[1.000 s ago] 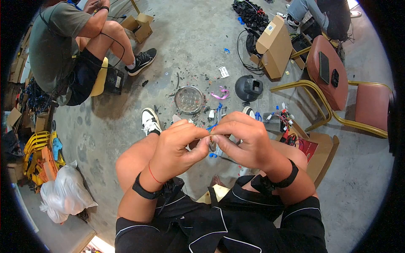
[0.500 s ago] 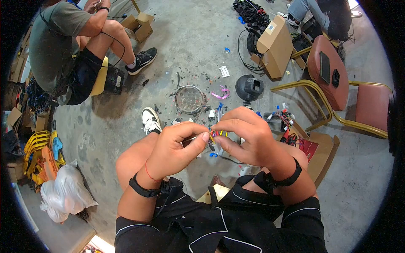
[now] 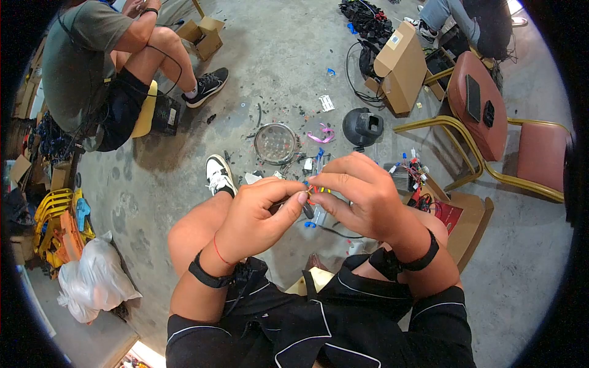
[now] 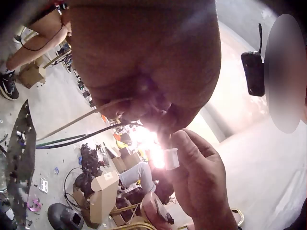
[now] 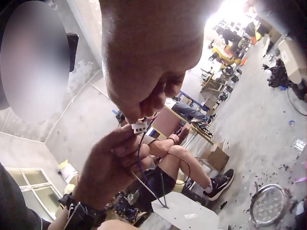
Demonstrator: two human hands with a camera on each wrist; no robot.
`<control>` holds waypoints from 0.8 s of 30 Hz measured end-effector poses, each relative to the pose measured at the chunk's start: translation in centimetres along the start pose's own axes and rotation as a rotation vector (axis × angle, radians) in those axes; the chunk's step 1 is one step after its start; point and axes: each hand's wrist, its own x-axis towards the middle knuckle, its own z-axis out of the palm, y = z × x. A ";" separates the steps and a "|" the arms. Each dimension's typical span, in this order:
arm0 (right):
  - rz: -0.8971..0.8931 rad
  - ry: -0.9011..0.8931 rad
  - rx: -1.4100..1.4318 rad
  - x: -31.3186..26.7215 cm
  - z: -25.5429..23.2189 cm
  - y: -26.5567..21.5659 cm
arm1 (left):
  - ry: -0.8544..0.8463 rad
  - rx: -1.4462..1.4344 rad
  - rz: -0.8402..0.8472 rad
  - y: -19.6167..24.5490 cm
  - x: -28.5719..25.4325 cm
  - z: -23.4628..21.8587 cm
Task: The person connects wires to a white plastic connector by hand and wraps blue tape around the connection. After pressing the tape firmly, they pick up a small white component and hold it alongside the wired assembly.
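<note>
Floor [image 3: 142, 202] below: L hand [image 3: 261, 207] pinches connector [image 5: 139, 128] (holes twd R-cam [image 3: 385, 266]), R hand [image 3: 361, 191] grip unclear

hands [image 3: 261, 205] hold coloured wires [image 3: 313, 190] | round tray [image 3: 256, 146] beyond | chairs [image 3: 540, 156] right

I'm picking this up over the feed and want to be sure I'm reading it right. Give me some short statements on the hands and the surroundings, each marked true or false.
1. The fingertips of the left hand and right hand come close together at a white connector. True.
2. Both hands wear gloves. False: they are bare.
3. A flat black item lies on the red-brown chair. True.
4. The purple ribbon lies on that chair. False: it is on the floor.
5. In the head view, the black helmet-like piece is right of the round dish. True.
</note>
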 end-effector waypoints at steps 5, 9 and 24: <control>-0.015 0.012 -0.010 0.0 0.2 0.1 | -0.026 0.058 -0.035 0.3 0.0 -0.3; -0.029 0.007 -0.028 0.0 0.2 0.1 | 0.005 0.037 -0.010 0.3 0.0 0.0; -0.071 -0.007 -0.082 0.2 -0.1 -0.2 | 0.009 0.024 -0.032 0.7 -0.1 -0.1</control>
